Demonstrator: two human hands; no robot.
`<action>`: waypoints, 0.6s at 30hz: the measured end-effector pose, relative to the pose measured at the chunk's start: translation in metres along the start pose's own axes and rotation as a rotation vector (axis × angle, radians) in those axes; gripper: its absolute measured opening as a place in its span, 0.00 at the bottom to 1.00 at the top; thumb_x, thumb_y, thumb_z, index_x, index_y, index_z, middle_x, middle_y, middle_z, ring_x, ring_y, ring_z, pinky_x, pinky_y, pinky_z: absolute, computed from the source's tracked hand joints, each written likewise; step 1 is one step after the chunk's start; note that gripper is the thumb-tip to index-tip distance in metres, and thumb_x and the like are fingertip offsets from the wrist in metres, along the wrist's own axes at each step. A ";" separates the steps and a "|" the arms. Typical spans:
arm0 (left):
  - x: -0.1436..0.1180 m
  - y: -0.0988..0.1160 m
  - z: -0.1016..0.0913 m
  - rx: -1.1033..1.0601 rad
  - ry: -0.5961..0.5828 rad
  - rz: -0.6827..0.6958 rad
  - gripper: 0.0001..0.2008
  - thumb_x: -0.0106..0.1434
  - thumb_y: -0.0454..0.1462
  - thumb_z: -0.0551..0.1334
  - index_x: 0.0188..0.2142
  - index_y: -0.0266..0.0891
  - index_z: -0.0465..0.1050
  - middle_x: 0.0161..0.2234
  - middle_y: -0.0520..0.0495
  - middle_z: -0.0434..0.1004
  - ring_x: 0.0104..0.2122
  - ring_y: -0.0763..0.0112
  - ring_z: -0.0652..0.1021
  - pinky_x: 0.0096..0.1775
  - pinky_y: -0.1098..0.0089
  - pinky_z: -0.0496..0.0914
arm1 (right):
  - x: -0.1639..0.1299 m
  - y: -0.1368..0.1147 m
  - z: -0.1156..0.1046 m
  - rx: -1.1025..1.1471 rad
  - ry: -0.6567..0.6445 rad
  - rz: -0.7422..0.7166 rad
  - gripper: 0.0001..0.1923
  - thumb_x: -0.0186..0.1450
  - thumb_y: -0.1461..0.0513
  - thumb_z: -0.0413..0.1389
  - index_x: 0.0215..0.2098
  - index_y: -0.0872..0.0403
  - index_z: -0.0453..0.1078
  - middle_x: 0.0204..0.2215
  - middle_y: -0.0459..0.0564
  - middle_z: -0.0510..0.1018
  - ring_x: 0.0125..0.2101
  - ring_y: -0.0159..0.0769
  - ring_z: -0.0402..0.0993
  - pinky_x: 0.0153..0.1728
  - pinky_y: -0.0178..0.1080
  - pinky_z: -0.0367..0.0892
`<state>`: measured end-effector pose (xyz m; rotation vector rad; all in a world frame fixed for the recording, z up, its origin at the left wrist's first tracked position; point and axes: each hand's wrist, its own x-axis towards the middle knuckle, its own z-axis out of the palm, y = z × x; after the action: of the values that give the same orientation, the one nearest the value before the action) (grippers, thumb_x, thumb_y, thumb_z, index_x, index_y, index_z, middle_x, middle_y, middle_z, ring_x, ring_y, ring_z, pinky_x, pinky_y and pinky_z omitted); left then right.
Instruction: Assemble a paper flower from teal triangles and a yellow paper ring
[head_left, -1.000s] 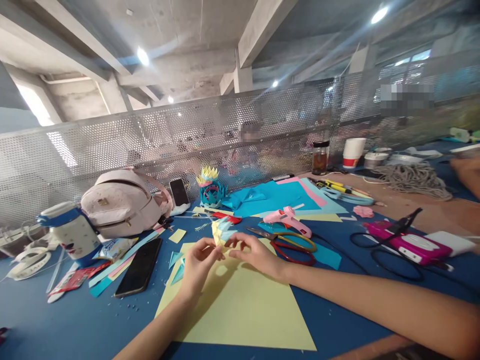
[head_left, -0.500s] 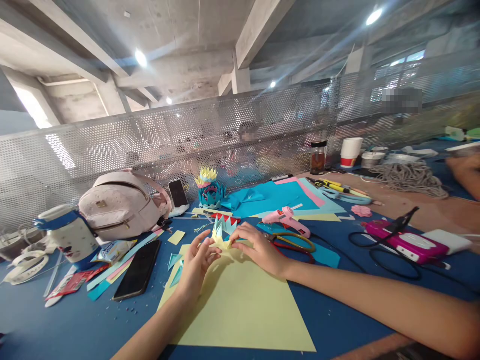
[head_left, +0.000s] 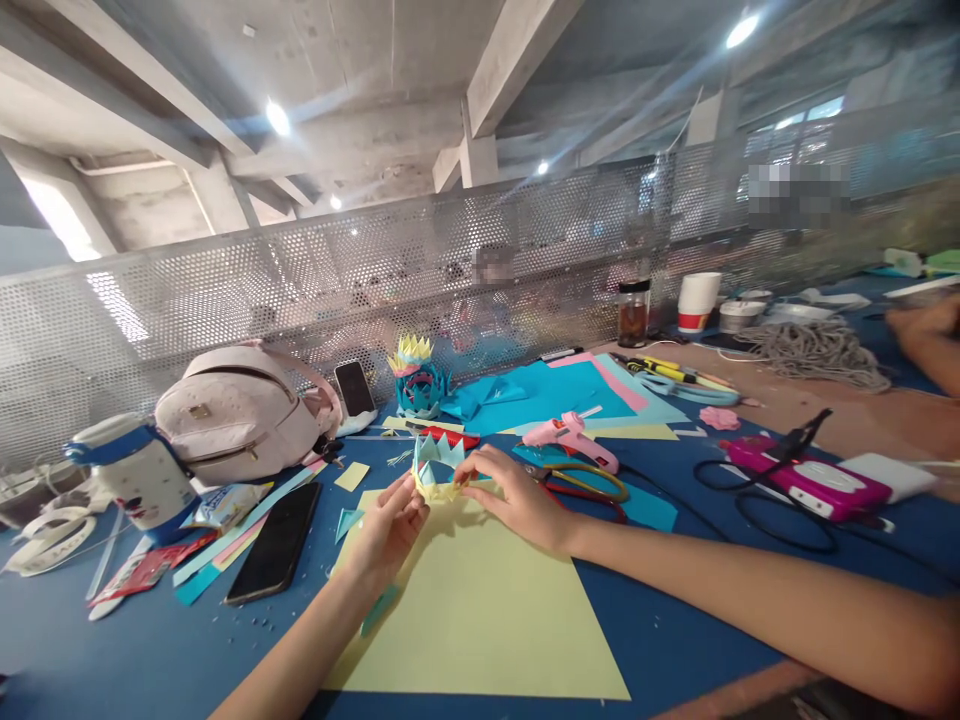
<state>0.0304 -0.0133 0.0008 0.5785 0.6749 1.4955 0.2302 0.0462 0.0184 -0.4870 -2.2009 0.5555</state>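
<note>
A small paper crown (head_left: 435,480) with pale blue points and a yellow lower band is between my hands, above the far part of a yellow paper sheet (head_left: 495,610). My left hand (head_left: 395,525) pinches its left side with thumb and fingers. On the other side, my right hand (head_left: 506,495) has its fingertips closed on the rim. Pale blue folded pieces (head_left: 348,523) lie left of the sheet, partly hidden by my left forearm. Past the crown stands a finished-looking blue, pink and yellow paper crown stack (head_left: 417,378).
Right of my hands lie a pink glue gun (head_left: 568,438) and scissors (head_left: 600,485). A black phone (head_left: 275,545), blue-white bottle (head_left: 142,478) and pink backpack (head_left: 232,410) are at left. Blue paper (head_left: 555,390) lies behind. A magenta power pack (head_left: 810,478) and another person's hand (head_left: 926,325) are at right.
My left fingers, loosely spread before, have closed on the crown's side. The crown has turned and its ring shows wider. A pale blue piece now shows beside my left forearm, lower on the sheet.
</note>
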 end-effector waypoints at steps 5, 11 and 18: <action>-0.001 -0.001 -0.002 0.006 0.021 -0.104 0.12 0.50 0.34 0.75 0.26 0.32 0.73 0.20 0.53 0.72 0.20 0.81 0.74 0.27 0.80 0.73 | 0.000 0.002 -0.002 -0.045 0.011 -0.054 0.06 0.67 0.68 0.54 0.39 0.52 0.69 0.38 0.48 0.75 0.43 0.38 0.68 0.45 0.39 0.62; 0.002 -0.003 -0.003 0.032 -0.013 -0.053 0.14 0.47 0.35 0.76 0.28 0.33 0.74 0.21 0.53 0.73 0.21 0.81 0.74 0.28 0.81 0.73 | -0.001 0.004 -0.003 -0.054 0.010 -0.111 0.06 0.68 0.69 0.52 0.40 0.52 0.68 0.39 0.49 0.74 0.43 0.38 0.68 0.46 0.39 0.62; 0.000 0.000 -0.002 0.073 -0.087 -0.006 0.11 0.51 0.34 0.74 0.27 0.34 0.73 0.21 0.54 0.71 0.22 0.83 0.73 0.28 0.83 0.71 | -0.003 0.000 -0.005 -0.030 -0.013 -0.111 0.10 0.68 0.70 0.49 0.43 0.52 0.68 0.41 0.51 0.73 0.46 0.40 0.69 0.49 0.41 0.64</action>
<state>0.0292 -0.0131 -0.0009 0.6927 0.6647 1.4368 0.2355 0.0460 0.0192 -0.3748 -2.2364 0.4681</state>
